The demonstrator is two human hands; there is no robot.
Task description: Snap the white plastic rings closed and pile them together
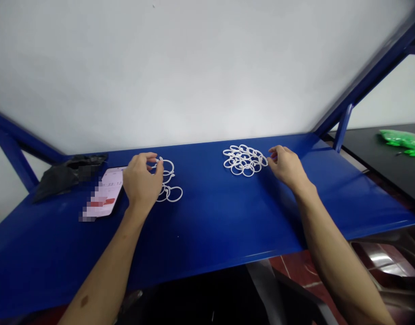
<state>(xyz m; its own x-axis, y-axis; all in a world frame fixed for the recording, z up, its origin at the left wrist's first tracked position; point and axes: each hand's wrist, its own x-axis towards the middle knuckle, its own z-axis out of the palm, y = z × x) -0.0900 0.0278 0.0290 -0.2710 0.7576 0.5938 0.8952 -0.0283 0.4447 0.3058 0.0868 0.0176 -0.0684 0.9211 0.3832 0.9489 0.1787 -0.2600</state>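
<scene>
On the smooth blue table (210, 225) thin white rings (243, 157) lie in two groups; our left hand (142, 176) and right hand (286, 168), half-curled, are one at each; what they hold we cannot tell.

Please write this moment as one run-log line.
left hand: at smaller white-ring group | right hand: beside larger white-ring group | phone: left of left hand
</scene>
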